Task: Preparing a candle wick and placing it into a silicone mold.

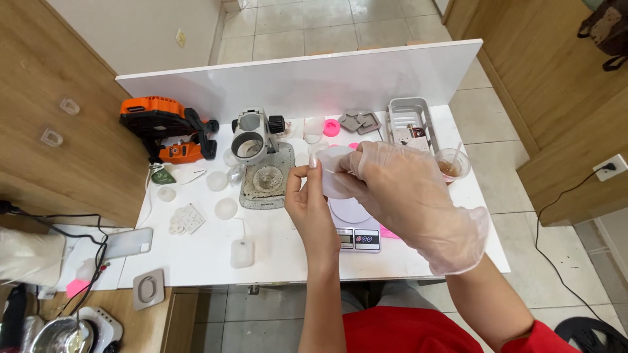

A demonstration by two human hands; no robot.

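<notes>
Both hands raised over the small digital scale (356, 236). Bare left hand (313, 208) and gloved right hand (409, 196) both pinch shut on a translucent white round silicone mould (335, 168). Best flexed gently, kept above the white table (275, 255).

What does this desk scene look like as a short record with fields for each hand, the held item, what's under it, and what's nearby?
left hand: bare, pinching the edge of the disc
right hand: in a clear glove, gripping the disc
held item: translucent white disc, raised above the table
below it: small digital scale
nearby: microscope, orange tool, plastic cup with brown contents
surface: white table
</notes>
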